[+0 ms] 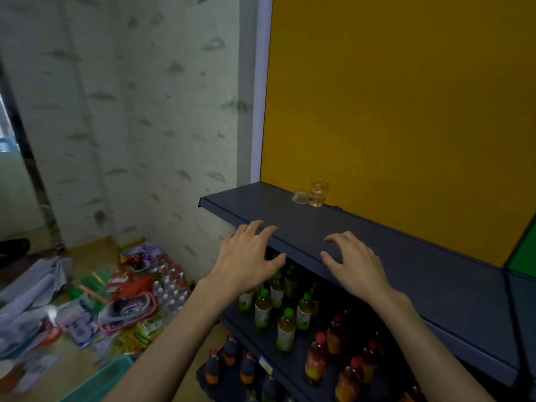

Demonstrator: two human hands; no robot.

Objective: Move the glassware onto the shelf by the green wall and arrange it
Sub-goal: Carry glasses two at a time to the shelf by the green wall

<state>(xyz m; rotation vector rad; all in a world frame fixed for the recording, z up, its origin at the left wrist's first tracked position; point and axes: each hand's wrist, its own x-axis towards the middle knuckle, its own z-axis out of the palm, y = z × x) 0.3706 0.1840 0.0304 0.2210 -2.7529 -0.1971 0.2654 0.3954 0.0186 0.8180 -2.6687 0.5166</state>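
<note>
A dark blue shelf (406, 256) runs along a yellow back panel (406, 97). On it, near the panel, stand a clear drinking glass (318, 192) and a small clear glass bowl (301, 196) that looks upside down, side by side. My left hand (249, 256) hovers at the shelf's front edge with its fingers spread and loosely curved, holding nothing. My right hand (353, 265) is over the shelf's front part, fingers likewise spread and empty. Both hands are well in front of the glassware.
A green panel (525, 253) begins at the far right. Lower shelves hold green-capped bottles (285, 329), red-capped bottles (316, 358) and dark bottles (230, 355). On the floor at left lie packaged goods, water bottles (171, 288), a pink basket (127, 311) and a teal bin (101, 381).
</note>
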